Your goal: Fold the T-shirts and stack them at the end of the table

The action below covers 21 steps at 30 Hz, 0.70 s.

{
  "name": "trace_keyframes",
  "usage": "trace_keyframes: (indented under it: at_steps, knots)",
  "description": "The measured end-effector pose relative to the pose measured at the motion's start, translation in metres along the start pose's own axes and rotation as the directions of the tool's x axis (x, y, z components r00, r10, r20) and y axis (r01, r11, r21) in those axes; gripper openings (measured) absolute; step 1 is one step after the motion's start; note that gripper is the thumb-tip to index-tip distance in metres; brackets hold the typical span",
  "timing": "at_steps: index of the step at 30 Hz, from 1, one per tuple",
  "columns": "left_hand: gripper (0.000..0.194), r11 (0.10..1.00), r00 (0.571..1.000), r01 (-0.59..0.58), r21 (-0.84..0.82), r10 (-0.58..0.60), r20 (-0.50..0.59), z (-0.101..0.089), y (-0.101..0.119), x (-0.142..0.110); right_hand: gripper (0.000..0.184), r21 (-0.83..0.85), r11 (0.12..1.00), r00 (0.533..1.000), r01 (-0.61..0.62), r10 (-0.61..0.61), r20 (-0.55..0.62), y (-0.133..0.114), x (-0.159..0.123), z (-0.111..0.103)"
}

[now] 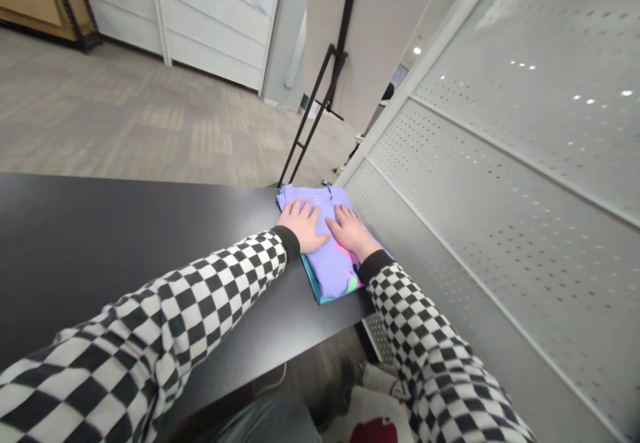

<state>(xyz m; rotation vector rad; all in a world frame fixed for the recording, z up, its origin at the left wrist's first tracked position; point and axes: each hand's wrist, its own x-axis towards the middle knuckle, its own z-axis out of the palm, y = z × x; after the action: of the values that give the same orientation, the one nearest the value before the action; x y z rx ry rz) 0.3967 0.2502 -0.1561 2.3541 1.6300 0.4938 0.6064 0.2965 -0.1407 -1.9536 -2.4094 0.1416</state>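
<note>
A folded purple T-shirt with a pink and green print lies near the right end of the black table. Beneath it, the edge of a folded teal garment shows along the left and front sides. My left hand rests flat on the shirt's left side, fingers spread. On the right side lies my right hand, palm down with its fingers stretched toward the collar. Both hands touch the cloth and grip nothing. Part of the print is hidden by my right hand and sleeve.
The black table stretches away to the left. A grey perforated panel rises along the right side. Beyond the table stand a black metal stand and white cabinets. White bags with red print lie below the table edge.
</note>
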Motion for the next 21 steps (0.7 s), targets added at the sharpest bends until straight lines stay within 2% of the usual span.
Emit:
trace_keyframes:
  at_steps: [2, 4, 8, 11, 14, 17, 19, 21]
  knots:
    - [0.106, 1.0, 1.0, -0.01, 0.006, 0.01, 0.017, -0.001, -0.009, 0.001, 0.086, 0.019, 1.0, 1.0, -0.014, 0.014, 0.004, 0.0, 0.0, 0.005]
    - [0.101, 1.0, 1.0, 0.009, 0.008, -0.009, 0.01, -0.008, -0.019, 0.001, 0.086, 0.032, 0.999, 1.0, -0.006, 0.006, -0.009, 0.0, 0.001, 0.004]
    - [0.087, 0.989, 0.989, 0.144, 0.016, -0.144, -0.018, -0.028, -0.045, -0.01, 0.085, 0.045, 0.999, 0.999, -0.024, 0.023, 0.026, 0.004, -0.01, -0.005]
    - [0.083, 0.967, 0.963, 0.254, 0.005, -0.253, -0.093, -0.041, -0.072, -0.026, 0.086, 0.028, 0.993, 0.992, -0.117, 0.116, 0.041, 0.02, -0.038, -0.004]
    - [0.076, 0.956, 0.946, 0.293, 0.01, -0.288, -0.149, -0.05, -0.093, -0.05, 0.084, -0.004, 0.982, 0.981, -0.19, 0.19, 0.051, 0.045, -0.079, 0.001]
    - [0.068, 0.962, 0.952, 0.27, 0.05, -0.259, -0.165, -0.059, -0.104, -0.082, 0.085, -0.046, 0.966, 0.964, -0.254, 0.256, 0.074, 0.062, -0.113, -0.003]
    - [0.063, 0.968, 0.958, 0.24, 0.066, -0.226, -0.174, -0.066, -0.109, -0.107, 0.085, -0.07, 0.966, 0.967, -0.248, 0.251, 0.039, 0.057, -0.121, -0.013]
    - [0.06, 0.976, 0.965, 0.21, 0.065, -0.196, -0.171, -0.075, -0.115, -0.135, 0.084, -0.063, 0.981, 0.983, -0.184, 0.182, -0.033, 0.034, -0.12, -0.026]
